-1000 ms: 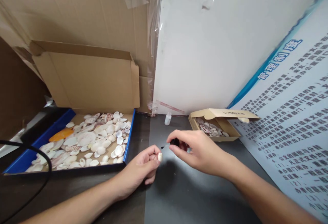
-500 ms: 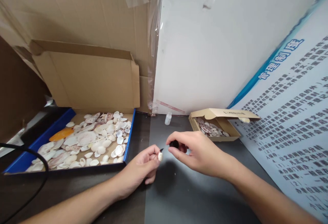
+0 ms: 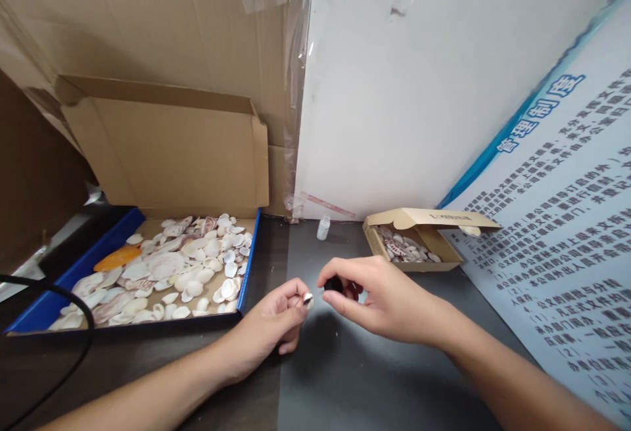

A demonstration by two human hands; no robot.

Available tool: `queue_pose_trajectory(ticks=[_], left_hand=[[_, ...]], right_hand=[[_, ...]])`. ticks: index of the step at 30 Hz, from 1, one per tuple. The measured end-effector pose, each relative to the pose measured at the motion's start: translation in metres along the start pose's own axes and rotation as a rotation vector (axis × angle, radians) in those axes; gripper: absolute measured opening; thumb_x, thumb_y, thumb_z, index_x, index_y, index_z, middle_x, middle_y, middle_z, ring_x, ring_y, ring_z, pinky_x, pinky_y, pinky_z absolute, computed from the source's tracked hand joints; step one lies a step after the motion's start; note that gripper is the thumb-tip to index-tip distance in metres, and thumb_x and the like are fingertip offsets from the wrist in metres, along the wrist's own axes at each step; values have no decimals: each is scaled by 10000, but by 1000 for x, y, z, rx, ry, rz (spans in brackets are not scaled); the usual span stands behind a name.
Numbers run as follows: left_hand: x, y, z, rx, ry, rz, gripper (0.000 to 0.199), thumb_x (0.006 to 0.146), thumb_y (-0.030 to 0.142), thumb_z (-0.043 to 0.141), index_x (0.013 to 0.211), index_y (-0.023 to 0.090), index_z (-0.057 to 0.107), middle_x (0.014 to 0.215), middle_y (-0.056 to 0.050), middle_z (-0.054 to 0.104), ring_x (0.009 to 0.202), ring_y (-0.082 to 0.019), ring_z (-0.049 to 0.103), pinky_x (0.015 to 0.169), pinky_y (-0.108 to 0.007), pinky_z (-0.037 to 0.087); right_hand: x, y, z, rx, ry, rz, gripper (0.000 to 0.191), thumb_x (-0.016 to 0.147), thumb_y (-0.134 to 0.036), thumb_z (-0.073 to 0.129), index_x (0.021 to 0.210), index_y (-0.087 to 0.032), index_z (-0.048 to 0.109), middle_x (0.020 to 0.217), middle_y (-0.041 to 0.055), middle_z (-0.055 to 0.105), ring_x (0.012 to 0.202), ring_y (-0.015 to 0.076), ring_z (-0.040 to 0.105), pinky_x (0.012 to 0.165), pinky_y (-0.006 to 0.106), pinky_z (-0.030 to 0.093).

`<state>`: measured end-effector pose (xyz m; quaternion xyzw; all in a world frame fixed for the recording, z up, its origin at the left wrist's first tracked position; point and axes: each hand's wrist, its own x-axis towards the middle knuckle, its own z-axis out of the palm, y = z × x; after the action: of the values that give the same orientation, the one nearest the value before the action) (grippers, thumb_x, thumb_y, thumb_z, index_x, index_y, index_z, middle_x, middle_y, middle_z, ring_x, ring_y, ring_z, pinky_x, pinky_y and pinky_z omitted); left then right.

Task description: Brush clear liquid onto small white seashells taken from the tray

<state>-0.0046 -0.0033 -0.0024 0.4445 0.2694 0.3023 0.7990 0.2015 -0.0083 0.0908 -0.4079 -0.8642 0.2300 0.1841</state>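
Note:
My left hand [image 3: 280, 316] is closed, pinching a small white seashell [image 3: 310, 305] between thumb and fingertips. My right hand [image 3: 372, 296] faces it from the right, its fingers curled round a small black cap [image 3: 334, 284]. A dark brush-like tip [image 3: 307, 299] lies against the shell. I cannot make out the stem that may join it to the cap. Beyond both hands, a small translucent bottle [image 3: 323, 228] stands upright on the grey mat [image 3: 340, 378] without a cap on it.
On the left, an open blue-sided cardboard box [image 3: 249, 267] holds many white shells and an orange one [image 3: 117, 259]. A smaller cardboard box [image 3: 446, 265] with shells stands at the back right, lid raised. A black cable [image 3: 89, 326] loops at the left edge. White board [image 3: 374, 102] rises behind.
The dark tip has moved slightly left and down onto the shell, which is turned a little. My right hand has shifted slightly left; the boxes and bottle stay put.

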Motion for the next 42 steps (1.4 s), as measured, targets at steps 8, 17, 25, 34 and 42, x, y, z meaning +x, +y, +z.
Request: queue_pose_trajectory(ticks=[8, 17, 25, 34, 42], left_hand=[[1, 1, 0, 11, 2, -3, 349, 847, 468, 683, 844, 210, 448, 537, 132, 290, 426, -41, 175, 413, -170, 235], [0, -1, 0, 14, -4, 1, 358, 845, 486, 680, 841, 210, 453, 537, 131, 294, 424, -41, 179, 414, -172, 238], [0, 2, 2, 5, 8, -8, 344, 836, 456, 692, 829, 208, 453, 532, 131, 288, 433, -45, 168, 418, -177, 226], [-2, 8, 5, -45, 50, -42, 275, 852, 397, 649, 835, 212, 446, 523, 127, 253, 460, -64, 134, 437, -199, 187], [-1, 8, 3, -76, 65, -60, 198, 854, 316, 609, 835, 207, 445, 542, 120, 258, 467, -64, 140, 444, -205, 174]], right_hand=[[3, 0, 0, -23, 38, -4, 105, 926, -244, 587, 997, -195, 648, 697, -26, 622, 619, 117, 572, 611, 217, 408], [1, -1, 0, -36, 52, 13, 96, 914, -231, 594, 983, -193, 649, 673, -30, 610, 605, 118, 566, 603, 222, 403], [1, -2, -1, -9, 40, 20, 99, 921, -237, 585, 989, -196, 643, 696, -28, 620, 614, 116, 570, 607, 220, 412], [1, -1, -1, -20, 72, 39, 95, 924, -233, 572, 985, -199, 635, 675, -30, 600, 607, 125, 561, 599, 226, 409], [2, 1, -1, -28, 73, 30, 102, 923, -233, 577, 996, -193, 637, 682, -31, 599, 611, 120, 562, 604, 221, 405]])
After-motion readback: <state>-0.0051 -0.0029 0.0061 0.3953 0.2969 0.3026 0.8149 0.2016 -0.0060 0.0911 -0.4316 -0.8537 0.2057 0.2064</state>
